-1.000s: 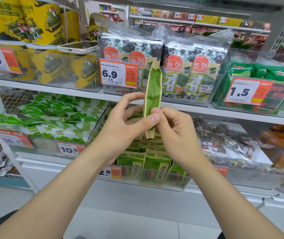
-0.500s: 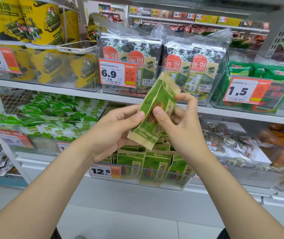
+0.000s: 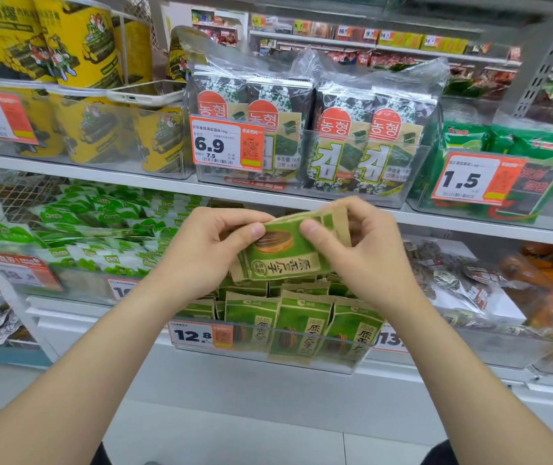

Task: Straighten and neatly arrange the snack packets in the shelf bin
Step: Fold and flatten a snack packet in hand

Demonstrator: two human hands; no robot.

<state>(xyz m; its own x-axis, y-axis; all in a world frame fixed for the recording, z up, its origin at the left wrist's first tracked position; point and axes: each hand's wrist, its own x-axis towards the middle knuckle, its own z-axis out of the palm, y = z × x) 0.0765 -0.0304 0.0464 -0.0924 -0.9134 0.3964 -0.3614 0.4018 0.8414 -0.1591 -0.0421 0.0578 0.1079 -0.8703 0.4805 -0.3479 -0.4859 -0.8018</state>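
Both the left hand (image 3: 208, 243) and right hand (image 3: 352, 250) pinch the green packet (image 3: 282, 255), now turned flat at frame centre. It looks ready to go into the clear bin (image 3: 345, 359) below.

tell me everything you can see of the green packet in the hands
The packet is a flat green pouch with kraft-brown edges, printed with a striped brown seed and a tan label of dark characters. It is turned on its side, face to the camera, held above the bin of matching packets. The left hand and right hand pinch its upper edge, thumbs on the front.
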